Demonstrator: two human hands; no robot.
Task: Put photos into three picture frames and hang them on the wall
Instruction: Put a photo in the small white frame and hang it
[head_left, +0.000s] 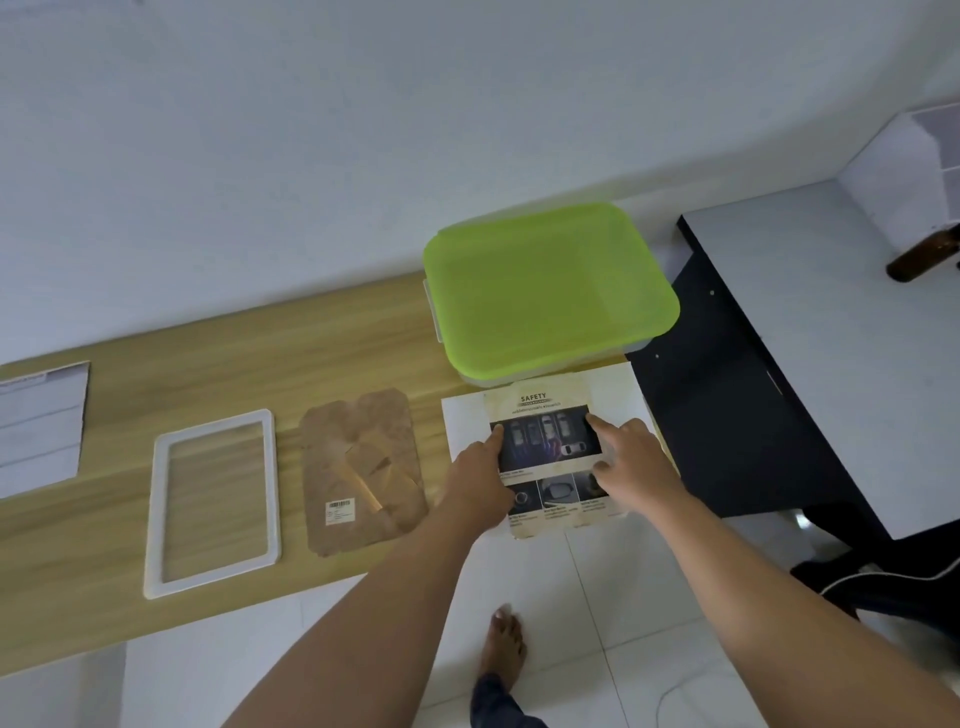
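The printed photo sheet (545, 447), a cream page headed "SAFETY" with a dark picture of cars seen from above, lies flat on a white rectangular sheet (462, 421) at the right end of the pale wooden tabletop (208, 353), its long axis running away from me and its near edge at the table's front lip. My left hand (480, 475) presses on the sheet's left side, forefinger stretched onto the dark car picture; my right hand (628, 457) mirrors it on the right side, forefinger out, thumb low on the page. Neither hand pinches anything: the fingers are laid flat and slightly spread, pinning the paper, though the curled fingers beneath each palm are hidden.

Left of the photo sheet sits the brown fibreboard backing panel (363, 467) with its barcode sticker, and beyond that, farther left, the white-rimmed rectangular picture frame (156, 499) with clear glazing, also lying lengthwise away from me. The frame is well apart from the photo, so my left hand is the nearer one for any carry across. Just behind the photo sheet stands a lime-green plastic-lidded box (550, 286). By my reckoning the first frame is not yet loaded and nothing hangs on the wall.
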